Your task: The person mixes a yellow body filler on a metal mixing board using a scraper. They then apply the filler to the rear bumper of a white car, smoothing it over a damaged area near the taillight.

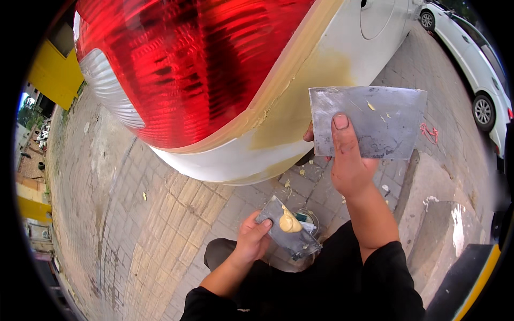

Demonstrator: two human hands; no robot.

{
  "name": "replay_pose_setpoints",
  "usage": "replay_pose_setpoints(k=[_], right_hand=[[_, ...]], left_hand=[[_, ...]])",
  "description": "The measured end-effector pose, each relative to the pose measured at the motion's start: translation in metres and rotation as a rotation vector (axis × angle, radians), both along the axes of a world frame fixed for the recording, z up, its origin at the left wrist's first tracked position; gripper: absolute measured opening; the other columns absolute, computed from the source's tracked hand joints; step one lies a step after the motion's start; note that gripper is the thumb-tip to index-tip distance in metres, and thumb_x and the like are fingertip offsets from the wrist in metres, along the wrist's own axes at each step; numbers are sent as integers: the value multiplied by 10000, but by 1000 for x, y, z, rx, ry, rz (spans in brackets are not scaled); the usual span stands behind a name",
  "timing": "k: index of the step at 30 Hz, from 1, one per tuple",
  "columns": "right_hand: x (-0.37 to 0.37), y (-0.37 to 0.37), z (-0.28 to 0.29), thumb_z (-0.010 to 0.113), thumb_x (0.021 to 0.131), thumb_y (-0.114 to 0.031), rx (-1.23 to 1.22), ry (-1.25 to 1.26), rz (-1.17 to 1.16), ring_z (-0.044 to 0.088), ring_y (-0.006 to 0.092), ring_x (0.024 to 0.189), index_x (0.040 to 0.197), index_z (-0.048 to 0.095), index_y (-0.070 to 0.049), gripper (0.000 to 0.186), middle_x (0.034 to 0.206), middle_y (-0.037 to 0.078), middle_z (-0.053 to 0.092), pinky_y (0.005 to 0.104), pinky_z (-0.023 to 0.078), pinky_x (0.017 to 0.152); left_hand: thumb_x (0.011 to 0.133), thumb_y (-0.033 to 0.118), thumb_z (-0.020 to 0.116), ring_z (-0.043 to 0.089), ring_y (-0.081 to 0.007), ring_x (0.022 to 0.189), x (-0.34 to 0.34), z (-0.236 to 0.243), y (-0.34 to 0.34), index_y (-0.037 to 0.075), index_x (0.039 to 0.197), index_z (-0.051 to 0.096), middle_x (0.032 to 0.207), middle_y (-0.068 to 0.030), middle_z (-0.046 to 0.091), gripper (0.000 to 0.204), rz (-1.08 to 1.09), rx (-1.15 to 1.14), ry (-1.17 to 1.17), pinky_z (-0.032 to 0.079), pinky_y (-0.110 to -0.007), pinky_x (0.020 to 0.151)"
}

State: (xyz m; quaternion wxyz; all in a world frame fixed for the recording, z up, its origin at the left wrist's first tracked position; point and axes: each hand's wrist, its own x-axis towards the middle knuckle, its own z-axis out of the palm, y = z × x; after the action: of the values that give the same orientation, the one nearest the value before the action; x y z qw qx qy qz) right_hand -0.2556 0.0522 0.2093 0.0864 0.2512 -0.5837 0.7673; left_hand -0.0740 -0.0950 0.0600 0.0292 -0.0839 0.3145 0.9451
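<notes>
Putty [289, 221] is resting on the small plate [289, 243], lower center; spreading it evenly is probably demanding a clean edge and steady angle. The left hand [251, 235] is pinching that plate, thumb on top; the right hand [350, 167], center right, is clamping the large plate [388, 125], thumb in front (fingers mostly hidden), wrist nearly straight.

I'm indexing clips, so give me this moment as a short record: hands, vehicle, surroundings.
Left hand: grips a grey plate bearing yellow putty
Right hand: grips a grey sheet, thumb on its face
Vehicle: white body panel, red tail light, tan patch beside the light
Ground: paving blocks
Background: parked white car, upper right
</notes>
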Motion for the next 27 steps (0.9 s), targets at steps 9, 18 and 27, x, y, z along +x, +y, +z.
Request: replay_pose_setpoints(k=[9,18,27], right_hand=[[5,-5,-11,542,990,-240,-3,86,-17,556,93,533,983,623,-6,248,785,94,664,210,385,422],[-6,-25,-1,528,999,-164,-153,209,-33,563,91,581,1068,585,-14,174,865,80,659,215,384,438],[-9,-36,0,536,1000,-178,-132,154,-61,558,82,580,1016,598,-21,170,828,50,648,217,389,446]], left_hand=[[946,115,577,643,-256,1042,19,-60,13,-26,1175,566,1135,-148,656,270,34,-66,-20,495,-404,929],[960,68,548,642,-240,1030,58,-40,-9,-30,1168,557,1120,-154,655,230,218,-151,16,502,-395,922],[914,129,614,644,-262,1018,61,-31,-10,-28,1167,547,1115,-150,652,305,268,-219,2,509,-405,912]])
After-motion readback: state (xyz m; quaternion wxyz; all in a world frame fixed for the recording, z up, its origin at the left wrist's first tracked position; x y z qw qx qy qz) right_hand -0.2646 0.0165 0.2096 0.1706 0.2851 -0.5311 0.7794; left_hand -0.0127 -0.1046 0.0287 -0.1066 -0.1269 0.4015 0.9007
